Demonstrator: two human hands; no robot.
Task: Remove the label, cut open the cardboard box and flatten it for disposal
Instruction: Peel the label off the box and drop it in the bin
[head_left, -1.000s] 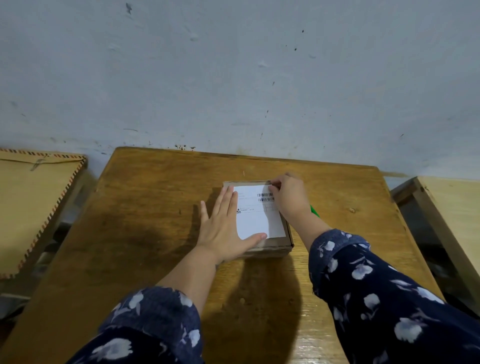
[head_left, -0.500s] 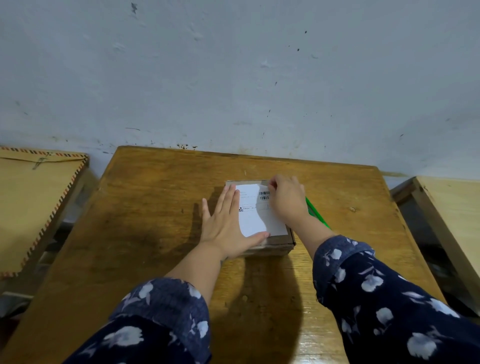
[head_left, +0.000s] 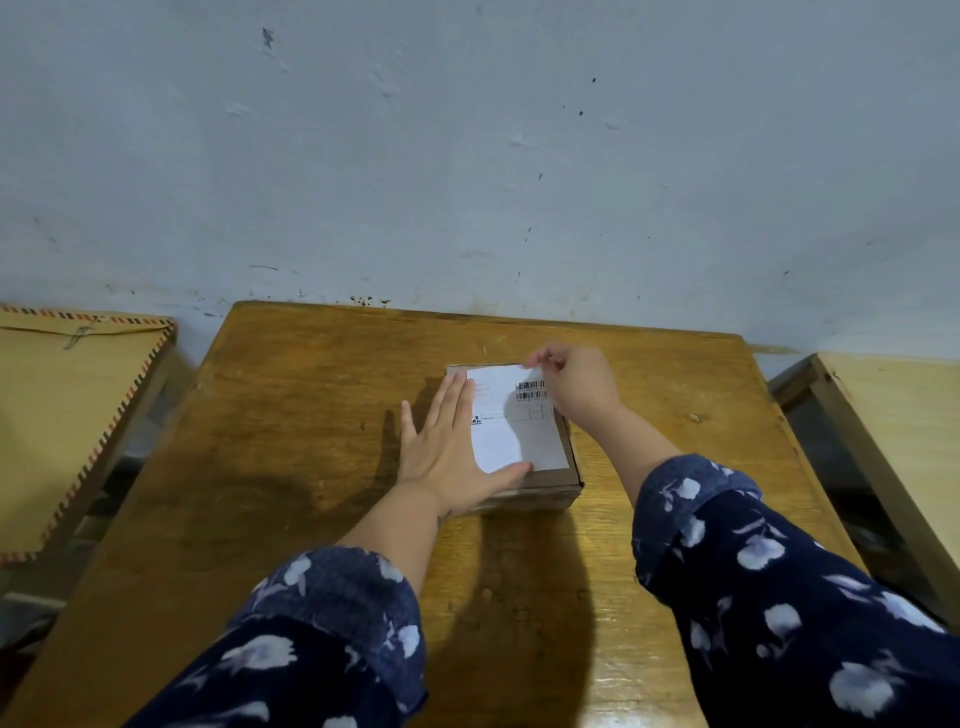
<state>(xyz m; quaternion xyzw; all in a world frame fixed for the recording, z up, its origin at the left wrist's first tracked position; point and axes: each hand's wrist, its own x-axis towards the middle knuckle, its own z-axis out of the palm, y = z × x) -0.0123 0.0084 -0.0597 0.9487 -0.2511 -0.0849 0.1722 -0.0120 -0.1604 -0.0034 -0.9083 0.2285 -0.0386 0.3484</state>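
Note:
A small brown cardboard box (head_left: 563, 480) sits on the wooden table (head_left: 291, 415), a little beyond its middle. A white label (head_left: 511, 431) with barcodes covers most of the box top. My left hand (head_left: 449, 452) lies flat, fingers apart, on the left part of the box and label, pressing down. My right hand (head_left: 574, 382) is at the label's far right corner, fingertips pinched on its edge, which looks slightly lifted.
A bluish wall stands right behind the table. A large brown envelope (head_left: 62, 415) with a striped border lies on a surface to the left. A pale wooden piece of furniture (head_left: 893, 436) stands to the right. My patterned dark-blue sleeves fill the near foreground.
My right hand has shifted up to the label's far right corner and pinched its edge. The green object seen beside my right wrist earlier is now hidden. The left hand stays flat.

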